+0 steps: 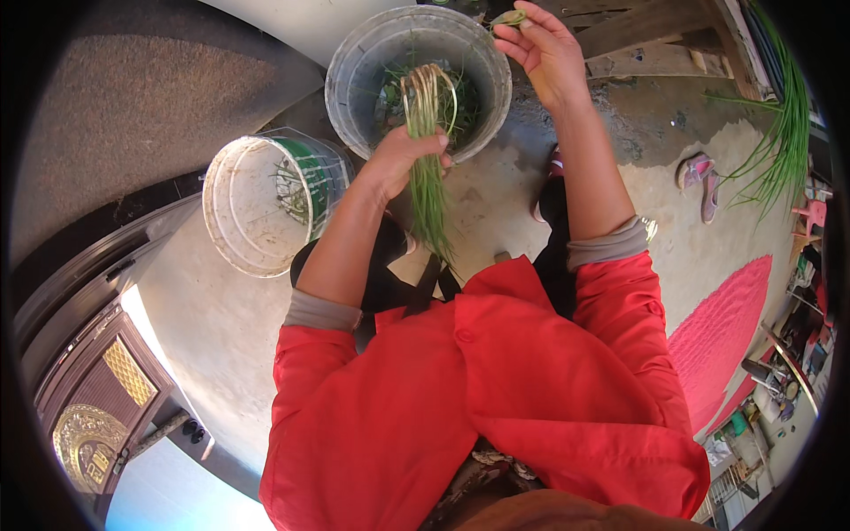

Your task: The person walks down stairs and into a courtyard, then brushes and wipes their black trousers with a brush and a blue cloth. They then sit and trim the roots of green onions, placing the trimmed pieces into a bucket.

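My left hand (pixel 402 156) grips a bunch of thin spring onions or similar greens (pixel 425 186). Their pale root ends arch up and over, and the green leaves hang down toward my lap. Behind the bunch stands a large grey bucket (pixel 342 109) with plant scraps (pixel 468 109) at its bottom. My right hand (pixel 548 56) is raised at the bucket's far right rim, pinching a small yellowish-green scrap of plant (pixel 510 18) between thumb and fingers.
A white and green bucket (pixel 229 206) lies tilted at left, with plant bits inside. More long greens (pixel 780 143) hang at the right, near wooden boards (pixel 637 40). Pink shoes (pixel 696 172) and a pink mat (pixel 727 338) are on the concrete floor (pixel 206 318).
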The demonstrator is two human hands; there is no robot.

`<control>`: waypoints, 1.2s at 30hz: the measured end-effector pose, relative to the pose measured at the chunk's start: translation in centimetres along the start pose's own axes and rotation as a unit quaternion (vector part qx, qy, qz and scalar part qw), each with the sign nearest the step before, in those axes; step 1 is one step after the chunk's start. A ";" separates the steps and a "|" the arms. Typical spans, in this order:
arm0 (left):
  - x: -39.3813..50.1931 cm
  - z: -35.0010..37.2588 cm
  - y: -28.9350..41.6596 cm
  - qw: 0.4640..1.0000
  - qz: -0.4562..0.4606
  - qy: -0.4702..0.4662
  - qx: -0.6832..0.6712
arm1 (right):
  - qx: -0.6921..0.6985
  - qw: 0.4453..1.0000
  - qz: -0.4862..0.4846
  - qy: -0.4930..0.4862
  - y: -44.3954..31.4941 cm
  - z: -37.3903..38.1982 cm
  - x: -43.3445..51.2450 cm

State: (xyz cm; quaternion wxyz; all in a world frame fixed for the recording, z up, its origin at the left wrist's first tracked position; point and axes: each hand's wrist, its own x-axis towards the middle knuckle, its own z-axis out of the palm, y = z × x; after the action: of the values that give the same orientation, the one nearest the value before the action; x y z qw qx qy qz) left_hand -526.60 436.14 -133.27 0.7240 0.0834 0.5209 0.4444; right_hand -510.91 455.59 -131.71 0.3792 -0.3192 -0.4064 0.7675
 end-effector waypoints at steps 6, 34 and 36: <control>0.4 -0.2 0.0 1.000 0.020 -0.001 -0.013 | -0.460 0.882 0.031 -0.095 1.7 2.0 -2.4; 0.1 0.3 0.0 1.000 0.015 -0.008 -0.001 | -0.077 0.987 0.140 0.017 2.9 2.1 -1.8; 0.1 0.2 -0.2 1.000 0.018 -0.015 0.010 | -0.039 0.991 0.122 0.043 2.5 1.9 -1.4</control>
State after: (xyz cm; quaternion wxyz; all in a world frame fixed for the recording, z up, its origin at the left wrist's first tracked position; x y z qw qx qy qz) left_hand -526.29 436.19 -133.36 0.7230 0.1066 0.5129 0.4504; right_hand -512.53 452.76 -132.71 0.2868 -0.4138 -0.3777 0.7771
